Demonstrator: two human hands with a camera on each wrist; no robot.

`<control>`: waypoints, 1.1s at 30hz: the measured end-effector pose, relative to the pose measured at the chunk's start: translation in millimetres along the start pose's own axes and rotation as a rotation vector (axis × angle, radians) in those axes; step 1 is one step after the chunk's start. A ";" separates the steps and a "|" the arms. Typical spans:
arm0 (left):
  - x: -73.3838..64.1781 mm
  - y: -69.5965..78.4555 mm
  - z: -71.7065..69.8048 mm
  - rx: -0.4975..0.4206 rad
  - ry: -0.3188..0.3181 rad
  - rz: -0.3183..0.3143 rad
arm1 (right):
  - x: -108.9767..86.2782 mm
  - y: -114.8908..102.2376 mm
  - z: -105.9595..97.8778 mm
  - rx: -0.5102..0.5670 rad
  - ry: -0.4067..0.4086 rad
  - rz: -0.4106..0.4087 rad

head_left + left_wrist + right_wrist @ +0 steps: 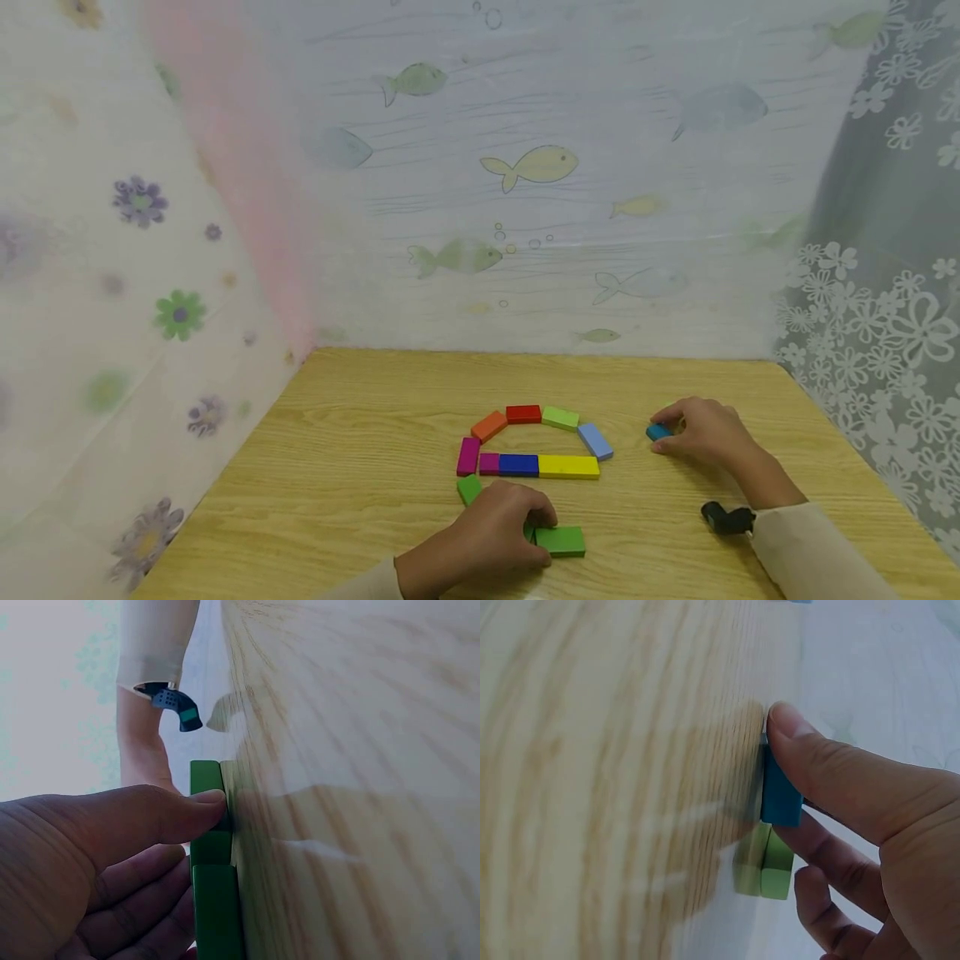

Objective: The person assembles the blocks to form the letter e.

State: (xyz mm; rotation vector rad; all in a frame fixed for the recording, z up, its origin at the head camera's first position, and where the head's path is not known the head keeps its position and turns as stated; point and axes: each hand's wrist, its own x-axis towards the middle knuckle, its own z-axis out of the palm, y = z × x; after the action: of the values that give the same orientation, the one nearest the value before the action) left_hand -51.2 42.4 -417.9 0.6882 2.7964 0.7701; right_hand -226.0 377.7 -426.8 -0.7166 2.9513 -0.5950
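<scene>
In the head view, my left hand [495, 529] pinches a green block [564, 542] low in the arrangement, thumb on the near side. Another green block [217, 911] adjoins it in the left wrist view; the hand partly hides both. My right hand [708, 433] pinches a blue block [657, 432] on the table at the right, apart from the arrangement. A light green block [777, 874] lies beside the blue one, near the curled fingers. An arch includes magenta [468, 457], orange [489, 427], red [523, 414], light green [561, 417] and pale blue [595, 442] blocks.
Beneath the arch runs a straight row of a small magenta block [489, 464], a dark blue block [519, 465] and a yellow block [568, 467]. A green block [469, 489] sits below the magenta one. Patterned sheets [525, 292] border the wooden table [337, 467].
</scene>
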 end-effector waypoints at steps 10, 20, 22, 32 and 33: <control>0.4 -0.7 1.2 0.003 0.001 -0.008 | -5.1 -7.5 -0.6 -0.029 0.031 -0.034; 1.0 -0.4 0.8 0.016 0.002 0.002 | -15.4 -20.6 0.1 -0.030 0.023 -0.066; 0.9 -0.9 1.1 0.014 0.002 0.000 | -17.8 -23.3 0.0 -0.027 0.017 -0.080; 0.3 -1.1 1.1 0.019 -0.002 0.004 | -29.5 -39.2 6.6 0.016 0.024 -0.183; 0.1 -1.1 1.0 0.022 -0.002 0.004 | -30.7 -41.2 7.1 0.019 0.017 -0.192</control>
State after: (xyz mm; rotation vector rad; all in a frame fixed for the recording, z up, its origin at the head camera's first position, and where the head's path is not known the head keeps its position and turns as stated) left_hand -51.5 42.2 -419.3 0.6974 2.8060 0.7404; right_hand -179.8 355.2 -419.2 -1.0052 2.9085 -0.6427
